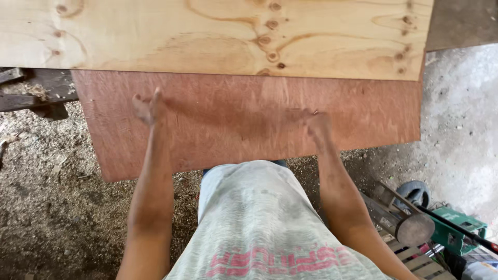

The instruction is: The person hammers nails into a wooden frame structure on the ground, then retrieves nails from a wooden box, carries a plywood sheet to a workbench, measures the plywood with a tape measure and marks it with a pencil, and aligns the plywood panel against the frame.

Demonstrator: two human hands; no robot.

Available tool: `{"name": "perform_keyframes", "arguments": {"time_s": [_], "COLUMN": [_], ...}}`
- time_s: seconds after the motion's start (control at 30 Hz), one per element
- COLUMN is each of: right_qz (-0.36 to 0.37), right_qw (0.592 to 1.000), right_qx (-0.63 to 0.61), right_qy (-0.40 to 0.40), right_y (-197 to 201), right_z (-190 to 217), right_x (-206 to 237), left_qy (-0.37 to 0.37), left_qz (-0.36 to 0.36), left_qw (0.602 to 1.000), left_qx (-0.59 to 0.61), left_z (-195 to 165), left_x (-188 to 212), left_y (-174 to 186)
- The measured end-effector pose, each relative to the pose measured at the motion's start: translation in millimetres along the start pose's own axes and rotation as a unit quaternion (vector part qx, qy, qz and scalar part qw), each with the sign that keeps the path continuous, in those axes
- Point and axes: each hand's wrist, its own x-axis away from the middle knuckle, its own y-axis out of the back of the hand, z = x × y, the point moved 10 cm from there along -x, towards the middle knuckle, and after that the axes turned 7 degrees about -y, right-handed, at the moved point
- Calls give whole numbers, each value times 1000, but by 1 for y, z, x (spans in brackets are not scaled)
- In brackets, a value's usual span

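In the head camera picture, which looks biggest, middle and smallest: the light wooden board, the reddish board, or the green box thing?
1. Light plywood board, cut off by the picture's edges.
2. Reddish board; it shows about as much area, and part hides under the light one, so this order is unsure.
3. Green box, clearly smallest.

plywood sheets: 2, one pale sheet (218,36) + one reddish sheet (249,119) | hands: 2, left hand (149,108) + right hand (317,124) | metal cylinder (410,224): 1

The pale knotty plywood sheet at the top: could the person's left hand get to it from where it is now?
Probably yes. The left hand is over the reddish board, just short of the near edge of the pale plywood sheet, which overlaps that board. Nothing lies between hand and edge, so the way looks free.
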Motion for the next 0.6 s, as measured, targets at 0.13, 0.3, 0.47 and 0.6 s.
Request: {"name": "perform_keyframes", "arguments": {"time_s": [0.13, 0.3, 0.47, 0.6], "right_qz": [77, 54, 86, 72], "right_qw": [920, 848, 791, 787], "right_qx": [-380, -513, -593, -602], "right_qy": [-60, -119, -123, -118], "right_y": [-9, -21, -28, -24], "right_z": [38, 54, 67, 79], "right_x": [-68, -152, -197, -223], "left_qy": [180, 219, 212, 220], "left_qz": [-34, -67, -81, -63], "left_qw": [968, 946, 938, 928], "left_qx": [172, 228, 260, 293], "left_z": [-10, -41, -50, -45], "left_x": [-28, -30, -16, 16], "left_y": [-45, -82, -117, -179]}}
